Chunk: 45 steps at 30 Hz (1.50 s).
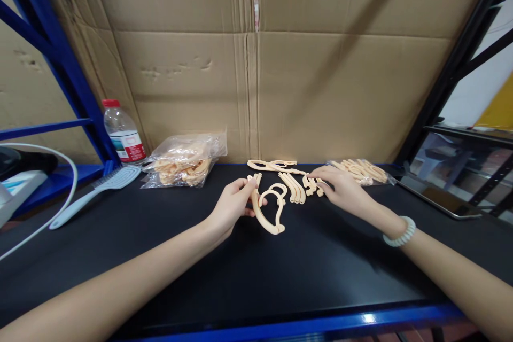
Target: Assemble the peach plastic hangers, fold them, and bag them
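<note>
My left hand point(234, 203) is closed on a cream curved plastic piece point(263, 220), held just above the black tabletop. This piece is joined into a loop with thinner curved arms and a hook-like arc. My right hand point(339, 184) reaches over a small group of short cream plastic pieces point(310, 186), its thumb and fingers apart around them. Whether the fingertips touch a piece is hard to make out. Between the hands lie several slim curved cream strips point(294, 189) side by side. Behind them rests a flat set of long cream pieces point(272, 166).
At the back left stand a clear bag of cream parts point(182, 163), a red-capped bottle point(123, 136) and a pale hairbrush point(100, 189). A second bag of parts point(363, 171) and a phone point(435, 197) lie right. Cardboard point(352, 75) walls the back.
</note>
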Motion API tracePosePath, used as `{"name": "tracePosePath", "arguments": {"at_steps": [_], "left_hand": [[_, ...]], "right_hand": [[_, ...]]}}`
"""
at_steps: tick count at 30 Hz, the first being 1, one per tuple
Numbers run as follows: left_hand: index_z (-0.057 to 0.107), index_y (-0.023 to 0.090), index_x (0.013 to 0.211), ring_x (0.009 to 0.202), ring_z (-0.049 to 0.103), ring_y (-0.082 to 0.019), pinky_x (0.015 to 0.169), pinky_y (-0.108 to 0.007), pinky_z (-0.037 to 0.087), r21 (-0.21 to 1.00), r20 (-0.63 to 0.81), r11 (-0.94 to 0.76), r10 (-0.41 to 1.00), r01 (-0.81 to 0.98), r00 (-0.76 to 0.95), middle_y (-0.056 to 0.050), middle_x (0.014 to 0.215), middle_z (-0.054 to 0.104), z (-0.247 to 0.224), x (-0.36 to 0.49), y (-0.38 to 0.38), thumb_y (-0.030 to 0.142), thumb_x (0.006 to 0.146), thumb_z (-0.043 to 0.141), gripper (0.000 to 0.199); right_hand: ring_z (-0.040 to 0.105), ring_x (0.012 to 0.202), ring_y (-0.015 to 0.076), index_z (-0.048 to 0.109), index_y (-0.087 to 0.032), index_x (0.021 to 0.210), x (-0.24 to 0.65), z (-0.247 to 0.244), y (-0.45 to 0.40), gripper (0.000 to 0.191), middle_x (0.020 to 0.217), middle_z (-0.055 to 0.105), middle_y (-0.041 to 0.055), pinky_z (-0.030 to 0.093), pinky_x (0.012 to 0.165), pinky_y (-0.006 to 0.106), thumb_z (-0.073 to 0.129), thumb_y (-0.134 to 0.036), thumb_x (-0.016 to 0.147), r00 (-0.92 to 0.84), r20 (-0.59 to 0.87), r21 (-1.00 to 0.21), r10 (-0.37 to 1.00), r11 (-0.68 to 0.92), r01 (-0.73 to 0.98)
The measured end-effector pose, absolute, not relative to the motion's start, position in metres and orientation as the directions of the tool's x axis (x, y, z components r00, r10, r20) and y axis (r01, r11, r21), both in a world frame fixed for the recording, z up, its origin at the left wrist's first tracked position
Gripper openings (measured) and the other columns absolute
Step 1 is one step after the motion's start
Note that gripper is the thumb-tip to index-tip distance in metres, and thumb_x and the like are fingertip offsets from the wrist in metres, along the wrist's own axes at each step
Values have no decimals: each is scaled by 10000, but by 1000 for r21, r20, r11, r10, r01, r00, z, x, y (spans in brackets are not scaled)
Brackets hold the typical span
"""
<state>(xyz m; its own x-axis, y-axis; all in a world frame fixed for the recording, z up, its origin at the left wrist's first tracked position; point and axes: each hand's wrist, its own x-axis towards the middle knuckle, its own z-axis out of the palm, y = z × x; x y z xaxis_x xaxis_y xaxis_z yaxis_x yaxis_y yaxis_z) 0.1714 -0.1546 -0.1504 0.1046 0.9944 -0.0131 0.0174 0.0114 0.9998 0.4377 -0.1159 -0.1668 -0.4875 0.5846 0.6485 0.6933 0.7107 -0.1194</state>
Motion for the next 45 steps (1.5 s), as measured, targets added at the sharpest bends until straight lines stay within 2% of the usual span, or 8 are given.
{"name": "tracePosePath", "arguments": {"at_steps": [6,11,17,21,25,30,37,45], "left_hand": [[520,152,809,554,603,-114,449,-167,439,999,40,-41,995,9,88,-34,652,658,-152,176,-159,395,851,555,249],[512,156,835,538,580,-101,441,-158,426,998,59,-60,989,-3,135,-16,643,641,-153,178,-163,370,866,538,218],[478,161,973,590,575,-101,458,-169,449,994,105,-104,990,-16,91,-62,816,665,-153,180,-164,390,859,551,266],[421,201,1137,865,602,-174,573,-251,550,928,371,-368,927,62,-58,-102,1125,565,-152,178,-166,329,812,609,397],[523,228,1103,1058,536,-224,698,-296,550,456,692,-773,619,441,371,-92,1191,542,-151,173,-172,220,855,537,248],[518,188,1097,1096,524,-228,875,-355,491,46,479,-892,414,449,774,-98,1113,600,-152,172,-174,229,917,459,193],[526,181,836,736,582,-185,585,-254,425,-71,323,-819,522,570,790,-43,798,606,-151,174,-173,347,950,415,230],[566,192,833,710,562,-156,571,-240,380,-140,318,-852,444,505,838,-34,812,626,-150,172,-175,280,963,385,239]], "right_hand": [[444,1241,256,550,-173,1235,396,-158,-164,401,1234,592,119,383,1030,461,588,-329,867,-776,573,128,262,907,401],[452,1231,248,576,-157,1166,386,-165,-175,280,1160,641,96,356,1026,450,514,-274,920,-853,509,364,115,869,334],[581,943,181,614,-155,922,381,-163,-179,163,805,654,37,370,980,415,498,-268,930,-832,517,230,203,903,364],[577,767,147,602,-170,869,385,-166,-175,164,766,629,25,402,913,377,505,-291,924,-761,579,98,293,901,422],[563,762,156,594,-181,868,389,-168,-172,148,786,624,38,424,818,341,520,-301,913,-703,616,34,356,879,476],[524,709,148,584,-187,840,388,-169,-172,160,744,595,26,423,803,335,482,-276,924,-720,604,68,342,878,473],[500,670,132,577,-177,795,385,-171,-175,172,709,566,10,416,834,332,509,-279,916,-725,604,70,331,884,461],[552,677,132,590,-191,759,380,-168,-179,124,679,614,-4,446,799,327,599,-265,859,-654,619,-241,435,897,370]]}}
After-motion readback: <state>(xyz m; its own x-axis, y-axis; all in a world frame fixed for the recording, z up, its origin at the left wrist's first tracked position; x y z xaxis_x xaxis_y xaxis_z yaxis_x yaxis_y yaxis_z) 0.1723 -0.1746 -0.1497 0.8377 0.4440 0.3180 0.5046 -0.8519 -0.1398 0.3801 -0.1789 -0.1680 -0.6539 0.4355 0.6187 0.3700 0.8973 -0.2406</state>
